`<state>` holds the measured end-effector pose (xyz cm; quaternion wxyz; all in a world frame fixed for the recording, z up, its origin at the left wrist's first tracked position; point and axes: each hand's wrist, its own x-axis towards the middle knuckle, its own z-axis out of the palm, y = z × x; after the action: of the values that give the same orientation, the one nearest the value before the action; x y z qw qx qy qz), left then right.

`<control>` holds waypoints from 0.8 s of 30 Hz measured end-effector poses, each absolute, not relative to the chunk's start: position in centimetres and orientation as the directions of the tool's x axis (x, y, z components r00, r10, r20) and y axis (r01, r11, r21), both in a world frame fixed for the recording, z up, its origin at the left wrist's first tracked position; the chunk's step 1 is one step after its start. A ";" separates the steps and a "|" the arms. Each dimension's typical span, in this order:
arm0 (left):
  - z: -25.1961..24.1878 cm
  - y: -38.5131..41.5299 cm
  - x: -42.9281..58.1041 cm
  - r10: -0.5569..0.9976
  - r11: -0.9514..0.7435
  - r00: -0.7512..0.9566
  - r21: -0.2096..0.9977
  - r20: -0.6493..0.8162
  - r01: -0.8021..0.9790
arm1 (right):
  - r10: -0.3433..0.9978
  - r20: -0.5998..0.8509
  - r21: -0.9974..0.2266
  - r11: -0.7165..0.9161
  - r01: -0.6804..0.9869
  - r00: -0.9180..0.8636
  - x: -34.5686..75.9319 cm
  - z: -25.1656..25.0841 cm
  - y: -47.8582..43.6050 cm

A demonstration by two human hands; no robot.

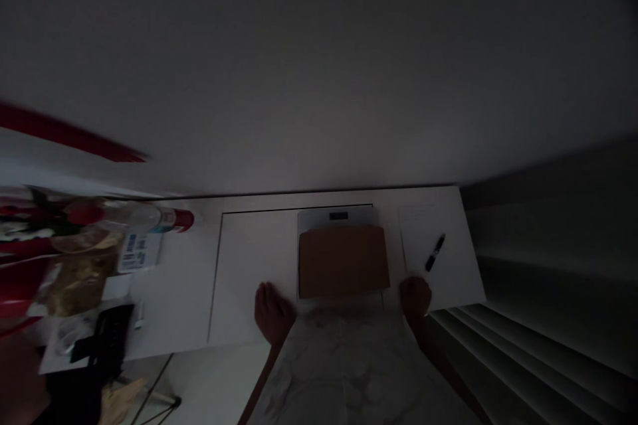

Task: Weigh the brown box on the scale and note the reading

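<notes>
Cardboard box (343, 261) lies on a flat scale (339, 216) by the near edge of the white table (189, 285), and from my remote seat I see the scale's dark display showing beyond it. I have the left hand (273, 313) at the near edge, left of the box and clear of it, fingers bent. The right hand (415, 295) is curled at the near edge, beside the paper sheet (415, 239) that carries a dark pen (435, 252) toward the table's right end. The hands are well apart; in this dim light I cannot tell whether either grips anything. Toward the left end I make out a bottle (174, 220) near the far edge.
</notes>
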<state>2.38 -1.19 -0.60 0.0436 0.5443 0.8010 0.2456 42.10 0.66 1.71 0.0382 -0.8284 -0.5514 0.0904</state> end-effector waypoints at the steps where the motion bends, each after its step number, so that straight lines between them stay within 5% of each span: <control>1: -0.6 -1.2 2.4 0.895 0.280 -0.398 0.439 0.204 0.854 | 0.920 -0.107 -0.160 -0.390 0.907 0.377 42.1 1.7 0.7; 24: -0.1 -1.1 2.6 0.893 0.321 -0.424 0.449 0.149 0.834 | 0.920 -0.083 -0.213 -0.392 0.895 0.383 42.1 1.9 0.7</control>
<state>2.60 -1.14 -0.12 0.0632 0.5329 0.8103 0.2356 42.05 0.67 1.93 0.0663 -0.8289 -0.5474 0.0941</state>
